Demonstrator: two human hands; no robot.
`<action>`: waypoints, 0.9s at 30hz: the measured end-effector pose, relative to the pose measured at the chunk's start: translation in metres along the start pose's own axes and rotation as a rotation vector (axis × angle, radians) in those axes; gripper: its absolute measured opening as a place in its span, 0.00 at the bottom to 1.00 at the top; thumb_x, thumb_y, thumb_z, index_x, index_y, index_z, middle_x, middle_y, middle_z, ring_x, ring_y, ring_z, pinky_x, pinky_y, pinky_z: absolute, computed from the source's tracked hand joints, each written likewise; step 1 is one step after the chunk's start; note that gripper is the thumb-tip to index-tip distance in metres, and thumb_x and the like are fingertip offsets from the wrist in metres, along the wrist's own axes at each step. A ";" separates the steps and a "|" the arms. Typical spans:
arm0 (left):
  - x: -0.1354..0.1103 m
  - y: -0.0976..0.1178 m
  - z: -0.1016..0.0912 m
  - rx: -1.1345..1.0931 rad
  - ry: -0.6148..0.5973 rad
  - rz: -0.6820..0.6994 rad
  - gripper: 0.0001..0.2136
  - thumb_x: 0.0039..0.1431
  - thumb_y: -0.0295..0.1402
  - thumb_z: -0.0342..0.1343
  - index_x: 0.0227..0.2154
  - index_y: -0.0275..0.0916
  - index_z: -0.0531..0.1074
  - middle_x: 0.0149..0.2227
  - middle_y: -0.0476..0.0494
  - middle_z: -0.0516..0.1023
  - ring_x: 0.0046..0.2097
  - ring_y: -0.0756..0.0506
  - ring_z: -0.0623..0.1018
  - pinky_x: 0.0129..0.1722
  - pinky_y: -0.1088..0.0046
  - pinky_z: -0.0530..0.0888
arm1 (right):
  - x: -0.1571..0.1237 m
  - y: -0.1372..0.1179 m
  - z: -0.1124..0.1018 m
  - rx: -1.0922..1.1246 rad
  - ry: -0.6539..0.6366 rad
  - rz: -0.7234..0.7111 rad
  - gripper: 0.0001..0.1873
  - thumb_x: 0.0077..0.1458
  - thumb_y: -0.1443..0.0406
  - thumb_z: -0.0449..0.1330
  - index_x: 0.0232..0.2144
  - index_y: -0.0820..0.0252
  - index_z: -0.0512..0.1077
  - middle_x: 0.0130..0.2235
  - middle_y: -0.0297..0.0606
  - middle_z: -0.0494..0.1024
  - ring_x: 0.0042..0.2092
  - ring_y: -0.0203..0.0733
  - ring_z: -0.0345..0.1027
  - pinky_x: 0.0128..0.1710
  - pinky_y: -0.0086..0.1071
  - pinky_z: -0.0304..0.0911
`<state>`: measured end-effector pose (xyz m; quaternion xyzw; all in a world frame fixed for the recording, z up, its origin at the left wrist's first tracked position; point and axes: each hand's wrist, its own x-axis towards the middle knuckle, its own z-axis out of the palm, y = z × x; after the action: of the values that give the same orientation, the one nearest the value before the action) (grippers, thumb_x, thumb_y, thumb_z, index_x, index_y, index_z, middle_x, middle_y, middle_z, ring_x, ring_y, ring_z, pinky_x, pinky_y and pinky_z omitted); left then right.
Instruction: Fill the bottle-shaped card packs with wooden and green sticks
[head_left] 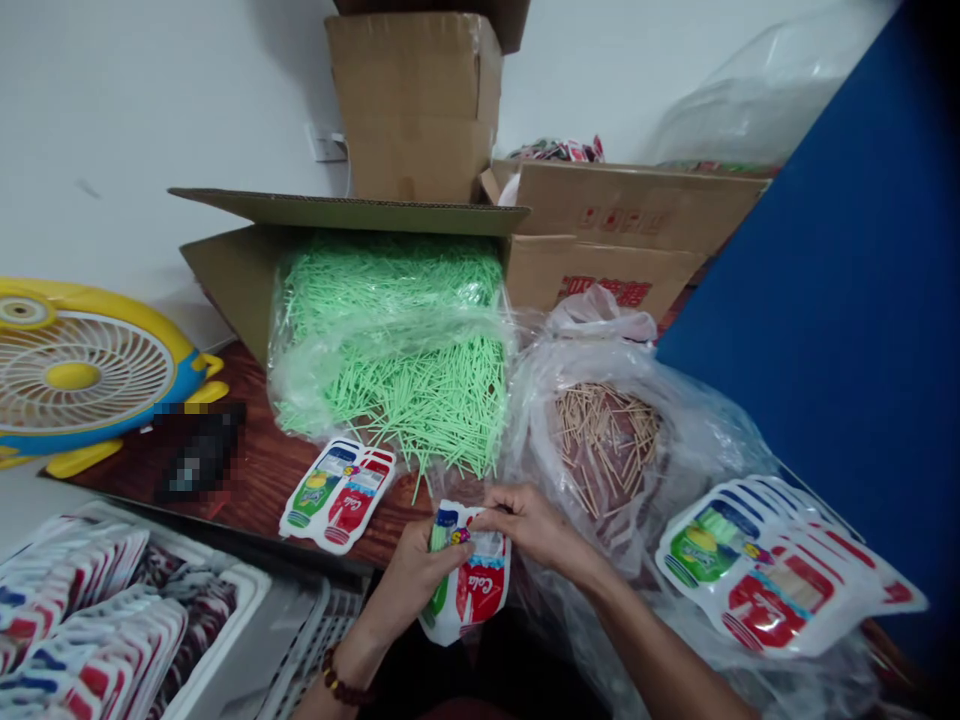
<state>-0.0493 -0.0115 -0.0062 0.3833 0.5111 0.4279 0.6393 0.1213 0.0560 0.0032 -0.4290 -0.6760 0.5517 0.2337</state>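
Low in front of me, a bottle-shaped cola candy packet (pixel 486 592), half green and half red with a white border, is gripped from its left side by my left hand (pixel 415 572), thumb across the front. The fingers of my right hand (pixel 531 522) are closed at its upper right edge; whether they also pinch something small is hidden. Another such packet (pixel 341 495) lies flat on the wooden table (pixel 255 470) to the left. Behind my hands, pale green sticks (pixel 450 390) spill from a clear plastic bag. Brown sticks (pixel 600 435) lie in another clear bag behind my right hand.
An overlapping row of packets (pixel 772 570) lies at the right beside a blue panel (pixel 817 270). A white bin (pixel 251 590) of packets stands at lower left. Cardboard boxes (pixel 412 100) stand behind. On the left are a yellow-and-blue fan (pixel 97 365) and a dark, partly blurred object (pixel 199 455).
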 end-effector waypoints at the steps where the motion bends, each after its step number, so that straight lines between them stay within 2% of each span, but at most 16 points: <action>1: 0.001 0.000 0.002 0.002 -0.006 -0.006 0.08 0.46 0.34 0.65 0.26 0.33 0.77 0.26 0.47 0.80 0.27 0.47 0.75 0.27 0.76 0.70 | -0.001 0.001 -0.002 0.010 -0.002 0.000 0.09 0.49 0.65 0.62 0.19 0.62 0.70 0.21 0.28 0.68 0.25 0.31 0.59 0.24 0.24 0.52; 8: 0.006 0.000 0.012 0.009 0.024 -0.110 0.13 0.41 0.35 0.69 0.29 0.33 0.76 0.27 0.45 0.82 0.28 0.45 0.77 0.30 0.73 0.73 | -0.009 0.007 -0.016 0.119 -0.012 -0.013 0.05 0.49 0.66 0.62 0.24 0.61 0.72 0.23 0.27 0.69 0.25 0.30 0.60 0.25 0.24 0.53; 11: 0.011 0.001 0.018 0.080 0.040 -0.111 0.15 0.37 0.37 0.70 0.27 0.33 0.76 0.26 0.45 0.81 0.27 0.45 0.77 0.29 0.73 0.73 | -0.014 0.007 -0.023 0.058 0.032 -0.059 0.08 0.49 0.63 0.63 0.23 0.61 0.72 0.23 0.27 0.68 0.26 0.31 0.60 0.25 0.23 0.52; 15: 0.019 0.001 0.029 0.149 0.067 -0.077 0.13 0.37 0.39 0.69 0.22 0.35 0.75 0.21 0.48 0.78 0.24 0.47 0.73 0.23 0.76 0.70 | -0.023 0.005 -0.030 -0.070 0.091 -0.079 0.15 0.52 0.57 0.63 0.21 0.61 0.71 0.20 0.26 0.66 0.24 0.30 0.57 0.22 0.24 0.48; 19: 0.025 0.001 0.036 0.149 0.000 -0.058 0.13 0.37 0.40 0.68 0.20 0.36 0.74 0.19 0.50 0.76 0.22 0.48 0.72 0.22 0.77 0.69 | -0.027 0.009 -0.044 -0.118 0.083 -0.116 0.18 0.52 0.54 0.62 0.20 0.61 0.70 0.19 0.25 0.64 0.23 0.29 0.56 0.22 0.24 0.48; 20: 0.026 0.002 0.037 0.145 -0.009 -0.062 0.13 0.37 0.40 0.68 0.20 0.36 0.74 0.19 0.50 0.76 0.22 0.48 0.72 0.22 0.76 0.69 | -0.026 0.012 -0.053 -0.116 0.079 -0.123 0.18 0.53 0.54 0.60 0.21 0.61 0.71 0.20 0.26 0.66 0.23 0.29 0.58 0.22 0.23 0.50; 22: 0.027 0.003 0.037 0.138 -0.020 -0.082 0.14 0.37 0.41 0.69 0.19 0.36 0.74 0.19 0.49 0.76 0.21 0.49 0.72 0.22 0.76 0.69 | -0.019 0.018 -0.079 -0.184 0.164 -0.070 0.17 0.58 0.54 0.56 0.26 0.60 0.73 0.24 0.28 0.72 0.26 0.31 0.64 0.26 0.24 0.55; 23: 0.027 0.004 0.036 0.133 -0.020 -0.097 0.15 0.36 0.42 0.69 0.19 0.36 0.74 0.18 0.49 0.76 0.21 0.49 0.72 0.21 0.76 0.69 | -0.014 0.022 -0.096 -0.258 0.272 0.002 0.17 0.60 0.55 0.52 0.29 0.60 0.73 0.26 0.30 0.74 0.27 0.32 0.66 0.27 0.25 0.58; 24: 0.027 0.005 0.036 0.130 -0.016 -0.113 0.15 0.36 0.42 0.69 0.19 0.36 0.74 0.18 0.48 0.77 0.21 0.48 0.72 0.21 0.76 0.69 | -0.009 0.026 -0.115 -0.403 0.433 0.122 0.18 0.61 0.56 0.50 0.31 0.60 0.74 0.28 0.31 0.76 0.29 0.33 0.68 0.30 0.25 0.59; 25: 0.026 0.005 0.035 0.128 -0.016 -0.128 0.15 0.36 0.42 0.69 0.19 0.36 0.74 0.19 0.48 0.77 0.21 0.48 0.73 0.21 0.76 0.69 | -0.003 0.031 -0.134 -0.470 0.509 0.192 0.17 0.61 0.57 0.50 0.32 0.61 0.74 0.32 0.34 0.77 0.33 0.35 0.69 0.33 0.26 0.60; 27: 0.025 0.004 0.033 0.125 -0.011 -0.157 0.16 0.34 0.43 0.70 0.19 0.36 0.74 0.18 0.47 0.78 0.21 0.47 0.74 0.21 0.76 0.70 | 0.009 0.041 -0.170 -0.555 0.572 0.310 0.16 0.60 0.61 0.51 0.31 0.63 0.75 0.34 0.41 0.78 0.37 0.41 0.71 0.37 0.30 0.60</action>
<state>-0.0146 0.0113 -0.0049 0.3837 0.5618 0.3418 0.6483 0.2637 0.1571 0.0108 -0.7079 -0.6344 0.2362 0.2018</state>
